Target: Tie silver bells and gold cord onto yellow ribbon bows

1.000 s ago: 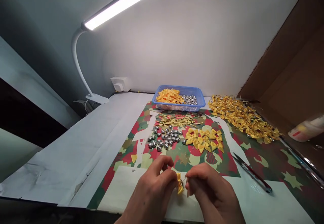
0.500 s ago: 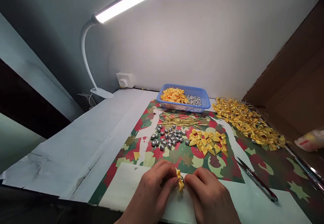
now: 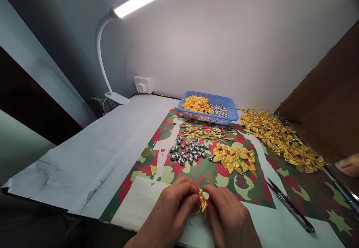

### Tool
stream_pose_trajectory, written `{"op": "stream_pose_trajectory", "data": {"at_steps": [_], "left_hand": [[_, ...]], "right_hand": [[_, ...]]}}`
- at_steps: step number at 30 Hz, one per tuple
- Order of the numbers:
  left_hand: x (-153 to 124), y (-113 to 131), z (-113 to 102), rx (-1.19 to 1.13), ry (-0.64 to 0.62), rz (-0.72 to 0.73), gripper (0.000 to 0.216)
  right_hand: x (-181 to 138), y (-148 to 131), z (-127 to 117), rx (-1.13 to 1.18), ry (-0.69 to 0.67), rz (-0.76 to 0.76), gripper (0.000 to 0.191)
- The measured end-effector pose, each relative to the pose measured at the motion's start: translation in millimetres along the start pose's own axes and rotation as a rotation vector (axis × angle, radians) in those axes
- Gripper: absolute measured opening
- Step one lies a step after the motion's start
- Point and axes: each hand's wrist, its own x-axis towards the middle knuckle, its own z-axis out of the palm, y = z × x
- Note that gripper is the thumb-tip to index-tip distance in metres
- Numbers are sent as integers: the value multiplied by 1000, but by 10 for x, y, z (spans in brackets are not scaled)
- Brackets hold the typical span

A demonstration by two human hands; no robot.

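My left hand [image 3: 171,210] and my right hand [image 3: 228,218] meet near the front edge of the table, fingers pinched together on one small yellow ribbon bow [image 3: 202,200]. A thin gold loop seems to hang below the bow. Beyond the hands lie a cluster of silver bells [image 3: 189,151], a group of loose yellow bows [image 3: 234,158] and a bundle of gold cords [image 3: 204,133], all on patterned red and green paper [image 3: 294,188].
A blue basket [image 3: 224,118] with bows and bells stands at the back. A pile of finished gold-looped bows [image 3: 280,139] lies at the right. Scissors [image 3: 291,206] rest to the right of my hands. A clamp lamp [image 3: 112,53] stands at the left, cardboard [image 3: 328,91] at the right.
My hands have closed in on the bow and shifted slightly right; the camera view has panned a little, moving everything rightward in frame.
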Motion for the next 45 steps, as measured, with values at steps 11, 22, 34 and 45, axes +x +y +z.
{"op": "stream_pose_trajectory", "data": {"at_steps": [11,22,34,45], "left_hand": [[13,46,22,10,53,-15,29],[10,11,31,-10,26,38,26],[-14,-39,82,0,75,147,23],[-32,39,61,-111,22,66,22]], "right_hand": [[-26,14,-21,-109,-44,-17,21],[-4,5,27,164,0,90,25],[-1,15,-28,523,-16,298,20],[-8,51,-124,1261,411,884,23]]}}
